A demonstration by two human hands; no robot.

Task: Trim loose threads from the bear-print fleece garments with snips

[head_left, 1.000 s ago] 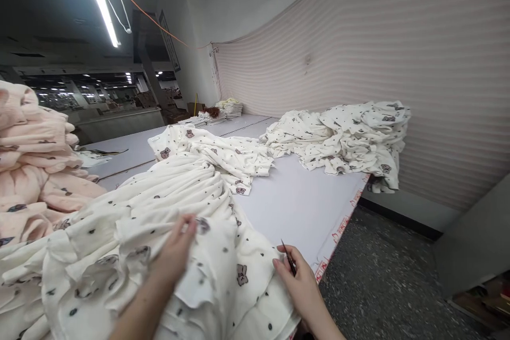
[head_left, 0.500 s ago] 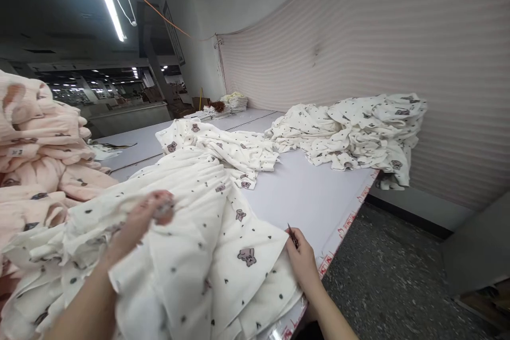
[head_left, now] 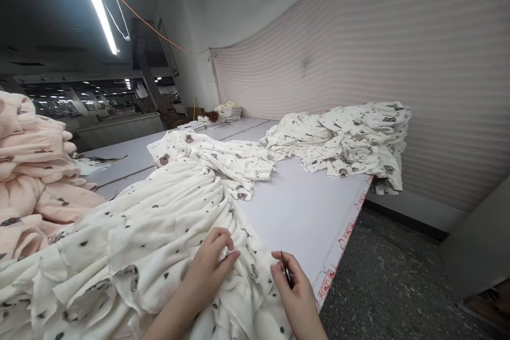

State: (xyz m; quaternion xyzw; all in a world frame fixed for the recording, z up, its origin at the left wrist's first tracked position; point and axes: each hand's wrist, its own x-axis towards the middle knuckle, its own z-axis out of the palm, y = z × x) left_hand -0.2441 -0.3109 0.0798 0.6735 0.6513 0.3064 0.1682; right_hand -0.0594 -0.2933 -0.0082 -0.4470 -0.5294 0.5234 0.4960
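A white garment point(head_left: 151, 228) printed with small bears and dots lies bunched in front of me on the white table point(head_left: 303, 212). My left hand point(head_left: 209, 265) pinches a fold of this cloth near its front edge, fingers closed on it. My right hand point(head_left: 295, 289) sits just to the right, at the garment's edge, closed around small dark thread snips point(head_left: 286, 270) whose tips point up and away from me. The two hands are about a hand's width apart.
A stack of pink garments point(head_left: 27, 180) rises at the left. Another white printed garment point(head_left: 215, 156) lies behind the near one, and a pile of the same point(head_left: 346, 141) sits at the table's right edge. Folded stacks point(head_left: 227, 111) stand far back. Grey floor point(head_left: 398, 287) lies right of the table.
My left hand came back from the left, where it had lifted cloth, and now pinches a fold near the right hand. The garment has been turned and bunched. The right hand stayed put with the snips.
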